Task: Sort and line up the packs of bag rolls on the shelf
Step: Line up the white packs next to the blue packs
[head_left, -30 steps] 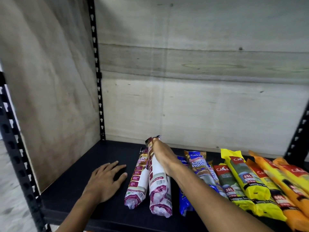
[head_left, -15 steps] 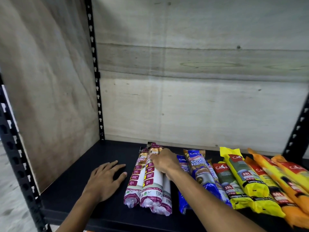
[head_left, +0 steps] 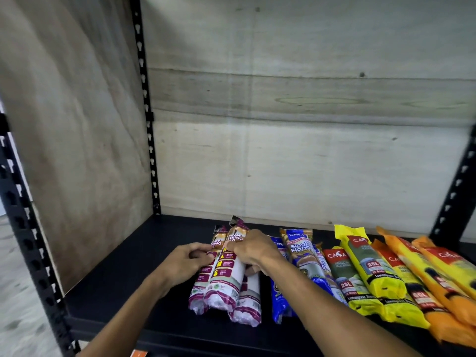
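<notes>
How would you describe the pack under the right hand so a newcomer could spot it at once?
On the black shelf, find the white-and-maroon packs at the left end of the row. The middle pack lies on top of the other two, with the right hand on its far end. Unlike its neighbours, it shows "DRAW STRING" and yellow icons in full.

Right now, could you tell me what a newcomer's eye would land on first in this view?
Probably the two hands meeting at the white-and-maroon drawstring bag packs near the middle of the black shelf: the left hand touches the leftmost pack, and the right hand rests on the top one. Next, the bright row to their right: blue packs, then yellow packs, then orange packs.
</notes>
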